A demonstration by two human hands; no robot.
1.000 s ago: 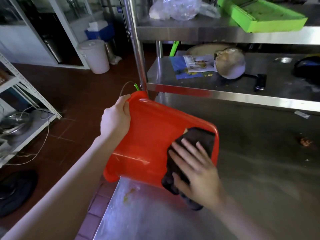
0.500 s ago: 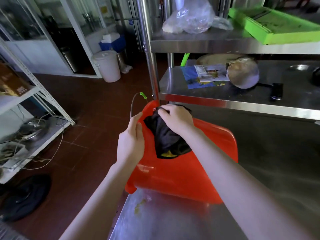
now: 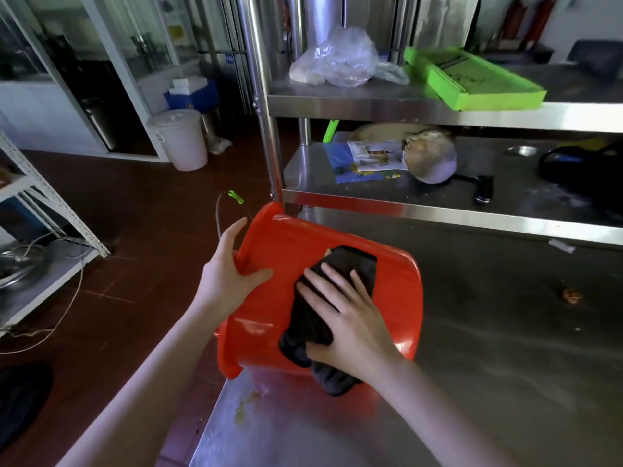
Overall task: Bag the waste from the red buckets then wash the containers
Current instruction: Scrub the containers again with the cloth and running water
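Observation:
A red bucket (image 3: 387, 298) lies tipped on its side at the left end of a steel table (image 3: 505, 365), its base toward the shelf post. My left hand (image 3: 232, 267) grips its upper left edge, thumb on the outer wall. My right hand (image 3: 347, 318) lies flat with fingers spread, pressing a black cloth (image 3: 317, 318) against the bucket's outer wall. The cloth's lower end hangs past the bucket's rim onto the table. The bucket's wire handle with a green grip (image 3: 235, 197) sticks up behind it.
Yellowish smears (image 3: 246, 404) mark the table's left corner, and a brown scrap (image 3: 572, 295) lies at the right. The steel shelf (image 3: 438, 205) behind holds a pan, papers, a clear plastic bag (image 3: 337, 59) and a green tray (image 3: 472, 79). A white lidded bin (image 3: 178, 139) stands on the floor.
My right hand slid the cloth from the bucket's upper left edge down to the middle of its wall. My left hand shifted its grip on the edge, and the view moved back.

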